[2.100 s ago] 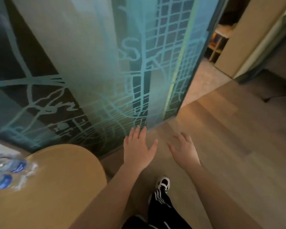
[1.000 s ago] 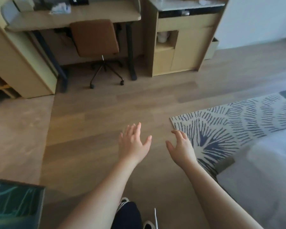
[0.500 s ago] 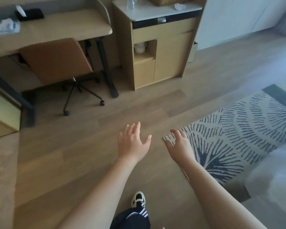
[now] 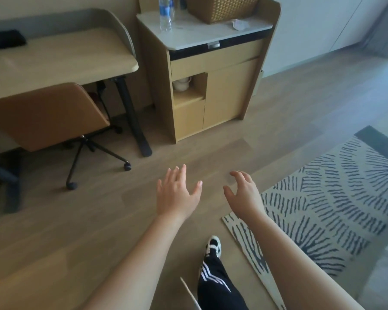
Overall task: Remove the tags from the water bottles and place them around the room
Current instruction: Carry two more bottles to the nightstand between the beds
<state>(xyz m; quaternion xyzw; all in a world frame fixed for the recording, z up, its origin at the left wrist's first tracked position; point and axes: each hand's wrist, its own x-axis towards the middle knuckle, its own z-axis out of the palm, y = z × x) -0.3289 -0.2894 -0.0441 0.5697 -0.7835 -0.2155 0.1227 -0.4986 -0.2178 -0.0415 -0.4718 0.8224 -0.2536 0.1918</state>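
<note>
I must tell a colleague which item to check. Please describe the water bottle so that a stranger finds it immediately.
Find the wooden cabinet right of the desk; it has a white top. The water bottle stands upright at the top's back left corner, left of the woven basket. It is the only clear plastic thing there and has a blue label.

Left hand, right hand: both empty, fingers loosely spread, held over wood floor. Water bottle: upright on cabinet counter, beside wicker basket. Desk, brown chair, patterned rug.
</note>
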